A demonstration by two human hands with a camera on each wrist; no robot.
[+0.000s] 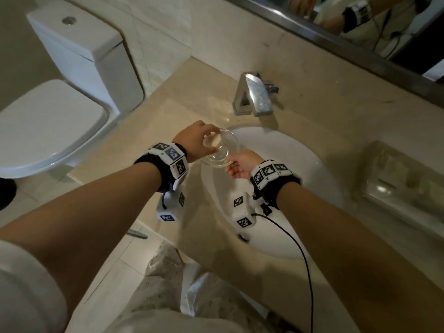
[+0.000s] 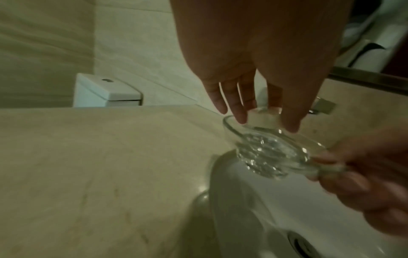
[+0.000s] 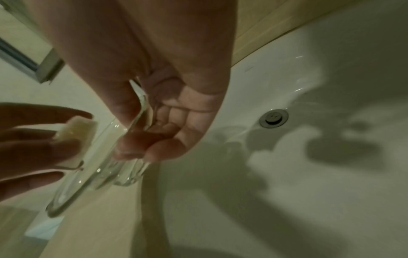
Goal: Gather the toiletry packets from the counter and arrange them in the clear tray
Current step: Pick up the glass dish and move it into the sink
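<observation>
A small clear glass dish point(image 1: 219, 150) is held tilted over the left rim of the sink point(image 1: 300, 169). My left hand point(image 1: 204, 138) reaches into it from the left and pinches a small pale cream packet point(image 3: 77, 129) against the glass. My right hand point(image 1: 236, 164) grips the dish's near rim between thumb and curled fingers point(image 3: 141, 139). In the left wrist view the dish point(image 2: 271, 151) sits below my fingertips point(image 2: 240, 118). The clear tray point(image 1: 370, 169) stands on the counter at the right, with greenish packets point(image 1: 413, 179) blurred inside it.
A chrome faucet point(image 1: 254, 94) stands behind the white sink, whose drain point(image 3: 273, 118) is open. A toilet point(image 1: 48, 126) sits left of the beige counter point(image 1: 168, 111). A mirror point(image 1: 360, 20) runs along the back wall. A black cable point(image 1: 300, 248) hangs from my right wrist.
</observation>
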